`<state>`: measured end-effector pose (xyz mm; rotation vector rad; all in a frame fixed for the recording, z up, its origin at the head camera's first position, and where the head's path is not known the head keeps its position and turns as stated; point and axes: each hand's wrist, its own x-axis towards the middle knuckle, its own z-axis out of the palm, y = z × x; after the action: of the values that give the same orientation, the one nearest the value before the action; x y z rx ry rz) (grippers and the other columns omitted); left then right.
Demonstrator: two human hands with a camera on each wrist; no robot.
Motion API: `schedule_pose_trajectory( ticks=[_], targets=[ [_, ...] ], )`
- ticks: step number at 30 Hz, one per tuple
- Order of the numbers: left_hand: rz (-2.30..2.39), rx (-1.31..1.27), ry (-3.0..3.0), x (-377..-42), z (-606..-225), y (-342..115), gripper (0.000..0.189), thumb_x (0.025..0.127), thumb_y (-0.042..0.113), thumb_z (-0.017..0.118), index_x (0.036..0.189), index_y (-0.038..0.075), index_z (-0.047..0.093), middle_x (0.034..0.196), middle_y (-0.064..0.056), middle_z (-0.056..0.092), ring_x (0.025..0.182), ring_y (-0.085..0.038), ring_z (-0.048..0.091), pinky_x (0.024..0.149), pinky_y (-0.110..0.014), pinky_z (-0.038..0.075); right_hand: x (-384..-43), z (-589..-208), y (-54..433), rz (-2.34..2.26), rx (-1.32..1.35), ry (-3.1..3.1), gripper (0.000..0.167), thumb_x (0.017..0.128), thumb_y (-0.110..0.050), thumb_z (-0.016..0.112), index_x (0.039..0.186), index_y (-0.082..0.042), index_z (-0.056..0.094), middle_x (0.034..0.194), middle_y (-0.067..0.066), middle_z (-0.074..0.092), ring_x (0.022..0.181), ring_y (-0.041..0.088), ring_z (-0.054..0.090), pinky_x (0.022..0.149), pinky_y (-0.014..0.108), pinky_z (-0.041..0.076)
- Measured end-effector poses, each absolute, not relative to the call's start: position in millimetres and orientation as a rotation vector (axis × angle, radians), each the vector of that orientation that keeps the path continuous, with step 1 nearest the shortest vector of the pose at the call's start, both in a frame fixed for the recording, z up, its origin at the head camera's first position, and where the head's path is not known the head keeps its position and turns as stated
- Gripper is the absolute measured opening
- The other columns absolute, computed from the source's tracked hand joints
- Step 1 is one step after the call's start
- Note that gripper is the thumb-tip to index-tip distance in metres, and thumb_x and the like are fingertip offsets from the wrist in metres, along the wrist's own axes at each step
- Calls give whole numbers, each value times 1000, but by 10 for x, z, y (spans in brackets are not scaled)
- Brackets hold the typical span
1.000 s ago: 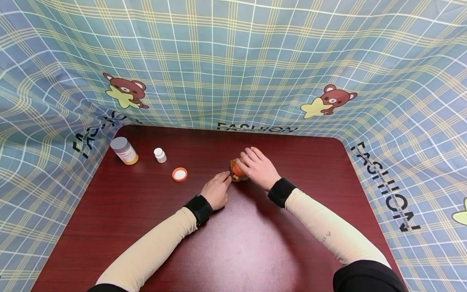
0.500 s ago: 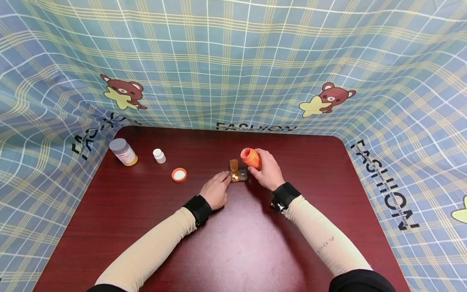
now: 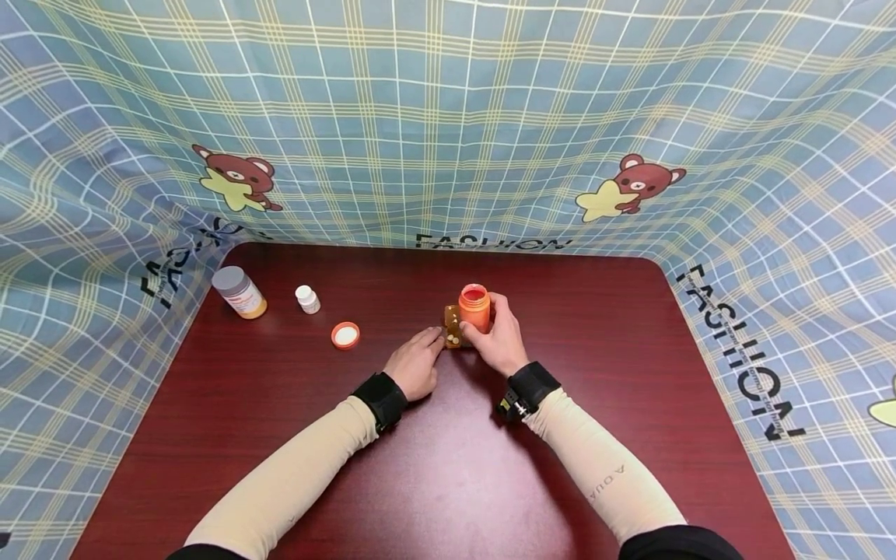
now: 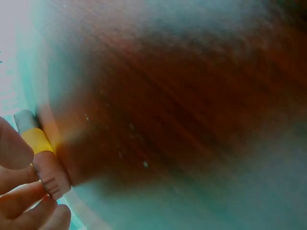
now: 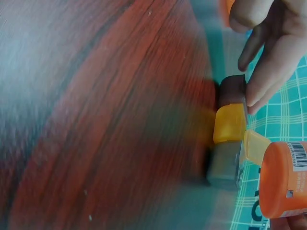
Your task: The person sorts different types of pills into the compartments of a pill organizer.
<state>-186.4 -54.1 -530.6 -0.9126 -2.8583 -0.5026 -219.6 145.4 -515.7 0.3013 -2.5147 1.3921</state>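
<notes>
A small pill box (image 3: 453, 340) lies mid-table; its amber middle compartment (image 5: 229, 123) has the lid (image 5: 256, 146) raised, and pale pills show inside in the head view. Dark and clear compartments flank it. My left hand (image 3: 413, 364) holds the box steady by its left end with the fingertips. My right hand (image 3: 498, 336) grips an orange pill bottle (image 3: 474, 311), uncapped and upright, mouth up. The bottle overlaps the box's right end in the head view; whether it touches the table cannot be told. The orange bottle cap (image 3: 345, 335) lies inside up, left of my left hand.
At the back left stand a larger bottle with a grey lid (image 3: 239, 292) and a small white bottle (image 3: 307, 299). A checked cloth (image 3: 448, 155) hangs around the back and sides of the dark red table (image 3: 448, 482).
My right hand has turned the orange bottle from tipped over the pill box to upright, swinging right and then back toward the box. My left hand stays at the box.
</notes>
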Motion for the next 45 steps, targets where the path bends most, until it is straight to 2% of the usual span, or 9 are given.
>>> schedule_pose_trajectory(
  ticks=[12,19,25,31,39,45],
  targets=[
    [-540,-894,-2891,-1857,-5296,-533,55,71,1,58,126,-6,57,138,-21,48,130,-32,43,106,-38,36,-2150,-5176,1425,1407,265,-2523,62,77,-19,77,128,-7,43,114,11,60,98,21,59,79,37,51],
    [-561,-889,-2868,-1863,-5285,-602,60,71,2,58,131,-4,54,140,-21,47,131,-37,42,108,-39,33,-2146,-5201,1412,1425,264,-2511,61,77,-17,78,127,-10,44,116,8,59,99,20,59,80,35,50],
    [-544,-829,-2886,-1952,-5177,-820,57,73,4,59,129,-5,55,139,-23,47,131,-38,41,109,-39,31,-2148,-5203,1408,1439,272,-2508,60,77,-17,78,126,-9,44,116,8,58,99,20,59,79,35,51],
    [-470,-700,-2911,-2021,-5088,-1180,52,72,7,61,122,-5,60,130,-27,53,127,-41,44,108,-41,32,-2147,-5203,1411,1441,289,-2509,60,77,-19,78,126,-9,44,115,8,58,98,20,58,77,36,51],
    [-418,-504,-3010,-2043,-5064,-1615,55,69,8,64,124,-2,59,129,-31,51,122,-47,46,101,-52,38,-2149,-5221,1415,1448,289,-2502,60,77,-20,78,126,-9,44,115,7,58,96,19,59,75,34,52],
    [-516,-390,-3072,-2055,-5079,-1785,59,70,9,68,127,1,57,127,-31,50,110,-50,50,90,-57,44,-2148,-5209,1415,1450,301,-2498,61,77,-21,78,126,-8,44,113,9,59,96,21,59,75,36,52]
  ],
)
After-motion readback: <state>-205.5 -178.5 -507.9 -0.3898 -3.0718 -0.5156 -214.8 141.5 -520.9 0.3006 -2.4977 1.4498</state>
